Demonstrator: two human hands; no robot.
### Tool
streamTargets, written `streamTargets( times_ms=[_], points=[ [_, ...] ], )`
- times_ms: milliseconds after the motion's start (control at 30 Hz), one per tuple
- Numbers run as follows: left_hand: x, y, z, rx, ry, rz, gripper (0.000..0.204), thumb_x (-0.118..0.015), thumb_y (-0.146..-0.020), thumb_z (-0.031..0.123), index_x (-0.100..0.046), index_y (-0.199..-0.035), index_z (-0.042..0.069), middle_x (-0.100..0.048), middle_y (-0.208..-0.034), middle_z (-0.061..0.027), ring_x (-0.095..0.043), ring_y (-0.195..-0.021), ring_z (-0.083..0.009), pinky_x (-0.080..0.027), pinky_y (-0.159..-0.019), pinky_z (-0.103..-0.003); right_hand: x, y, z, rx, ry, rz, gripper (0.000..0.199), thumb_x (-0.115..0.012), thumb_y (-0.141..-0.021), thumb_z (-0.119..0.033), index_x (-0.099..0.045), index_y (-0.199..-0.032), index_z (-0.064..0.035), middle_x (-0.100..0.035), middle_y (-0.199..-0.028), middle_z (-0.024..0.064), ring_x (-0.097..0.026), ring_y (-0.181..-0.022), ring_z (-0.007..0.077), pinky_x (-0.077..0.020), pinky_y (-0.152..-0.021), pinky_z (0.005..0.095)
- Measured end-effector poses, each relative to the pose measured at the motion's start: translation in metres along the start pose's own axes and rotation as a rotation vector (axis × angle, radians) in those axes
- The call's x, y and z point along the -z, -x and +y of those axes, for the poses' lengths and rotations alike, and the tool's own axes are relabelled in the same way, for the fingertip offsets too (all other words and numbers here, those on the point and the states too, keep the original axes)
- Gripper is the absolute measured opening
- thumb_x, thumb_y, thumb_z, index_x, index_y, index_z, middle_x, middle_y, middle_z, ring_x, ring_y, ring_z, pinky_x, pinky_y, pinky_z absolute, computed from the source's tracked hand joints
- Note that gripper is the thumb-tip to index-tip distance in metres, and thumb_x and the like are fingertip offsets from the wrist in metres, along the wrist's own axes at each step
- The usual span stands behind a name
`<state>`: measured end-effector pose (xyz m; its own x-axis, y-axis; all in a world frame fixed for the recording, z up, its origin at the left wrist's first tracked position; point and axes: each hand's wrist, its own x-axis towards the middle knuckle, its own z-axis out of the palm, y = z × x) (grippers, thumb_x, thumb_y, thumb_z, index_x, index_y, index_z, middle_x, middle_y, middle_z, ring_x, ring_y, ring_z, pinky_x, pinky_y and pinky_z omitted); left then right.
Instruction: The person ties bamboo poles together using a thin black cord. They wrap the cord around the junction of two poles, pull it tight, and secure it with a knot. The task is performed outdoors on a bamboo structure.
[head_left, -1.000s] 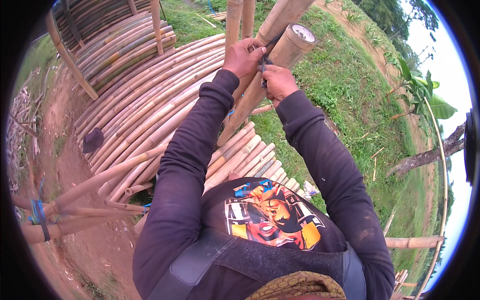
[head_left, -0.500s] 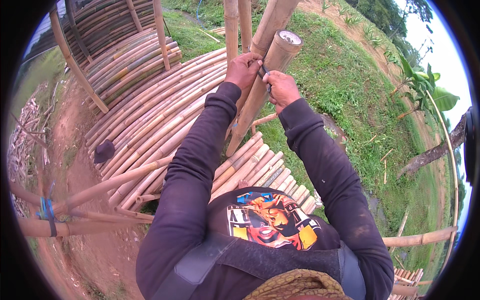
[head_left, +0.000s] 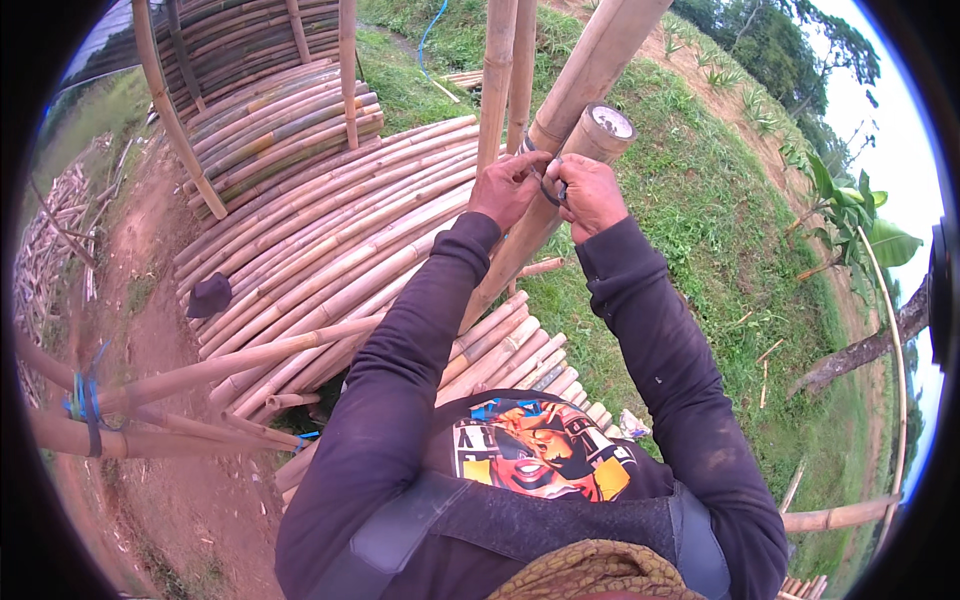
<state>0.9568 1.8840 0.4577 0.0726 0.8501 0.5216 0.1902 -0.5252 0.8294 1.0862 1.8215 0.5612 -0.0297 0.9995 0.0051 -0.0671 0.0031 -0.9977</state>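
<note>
My left hand (head_left: 508,188) and my right hand (head_left: 590,196) are raised together in front of me, both pinching a thin dark cord (head_left: 548,180) looped around a slanting bamboo pole (head_left: 560,190) with a cut open end at the top. A thicker bamboo pole (head_left: 600,60) runs right behind it, touching it where the cord wraps. Dark long sleeves cover both my forearms.
Below lie wide stacks of bamboo poles (head_left: 330,230), with a dark cap (head_left: 208,295) on them. Upright poles (head_left: 497,70) stand just left of my hands. At left, horizontal poles are lashed with blue cord (head_left: 85,405). Grass slope at right, dirt path at left.
Both hands stay on the cord at the pole joint. The view has shifted slightly, so the hands and poles sit a little lower and more to the right.
</note>
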Motion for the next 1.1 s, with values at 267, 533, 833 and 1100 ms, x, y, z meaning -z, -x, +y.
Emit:
streamTargets(
  times_ms=[267,533,833,1100],
  points=[
    [-0.030,0.017,0.012,0.167,0.498,0.157,0.024,-0.064,-0.096,0.011,-0.071,-0.117,0.002,-0.071,-0.092,-0.0049,-0.067,-0.079,-0.0112,-0.057,-0.076,-0.028,0.016,0.001,0.018,0.353,0.882,0.067,0.014,-0.063,-0.092,-0.017,-0.070,-0.086,-0.0067,-0.066,-0.073,0.0140,-0.064,-0.064,0.0307,-0.0484,-0.060,0.0410],
    [0.005,-0.008,-0.004,0.481,0.774,-0.326,0.023,-0.075,-0.094,0.017,-0.073,-0.106,-0.003,-0.074,-0.096,-0.0068,-0.069,-0.083,-0.0122,-0.057,-0.077,-0.028,0.002,0.013,0.067,0.697,1.267,0.067,0.013,-0.061,-0.085,-0.010,-0.059,-0.097,-0.0063,-0.067,-0.088,0.0165,-0.067,-0.077,0.0392,-0.0532,-0.066,0.0482],
    [0.007,-0.005,0.000,0.374,0.574,-0.229,0.021,-0.070,-0.096,0.012,-0.071,-0.113,-0.001,-0.072,-0.099,-0.0045,-0.066,-0.086,-0.0099,-0.055,-0.078,-0.027,0.014,0.002,0.082,0.800,1.544,0.053,0.016,-0.065,-0.083,-0.011,-0.060,-0.098,-0.0066,-0.064,-0.082,0.0106,-0.069,-0.070,0.0316,-0.0548,-0.060,0.0435],
    [-0.003,0.004,-0.023,0.169,0.700,-0.211,0.033,-0.070,-0.093,-0.001,-0.066,-0.126,0.001,-0.070,-0.114,-0.0052,-0.068,-0.102,-0.0138,-0.056,-0.093,-0.029,0.008,0.010,0.058,0.842,1.643,-0.035,0.011,-0.065,-0.082,-0.012,-0.058,-0.089,-0.0073,-0.064,-0.081,0.0107,-0.069,-0.067,0.0295,-0.0543,-0.059,0.0414]
  ],
)
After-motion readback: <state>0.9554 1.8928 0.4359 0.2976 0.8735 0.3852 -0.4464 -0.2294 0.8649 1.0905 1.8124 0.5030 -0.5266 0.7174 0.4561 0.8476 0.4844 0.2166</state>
